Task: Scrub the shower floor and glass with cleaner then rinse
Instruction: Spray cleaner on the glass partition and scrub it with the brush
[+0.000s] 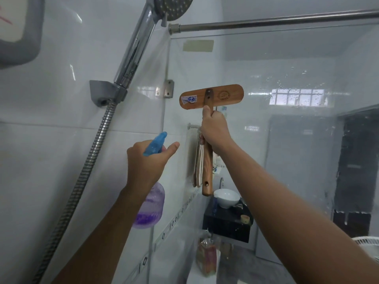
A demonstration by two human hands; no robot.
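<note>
- Fingers of my right hand (214, 132) curl tight round the brush (211, 97) handle; its head sits high on the glass (287, 140)
- left hand (146, 158) holds the spray bottle (150, 203); thumb out
- I think this is glass scrubbing; next, rub sideways and press flat

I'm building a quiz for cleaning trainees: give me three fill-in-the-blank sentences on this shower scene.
1. The right hand grips the wooden brush by its ___.
2. The left hand holds a spray bottle of ___ liquid.
3. The bottle's trigger head is ___.
Missing: handle; purple; blue.
</note>
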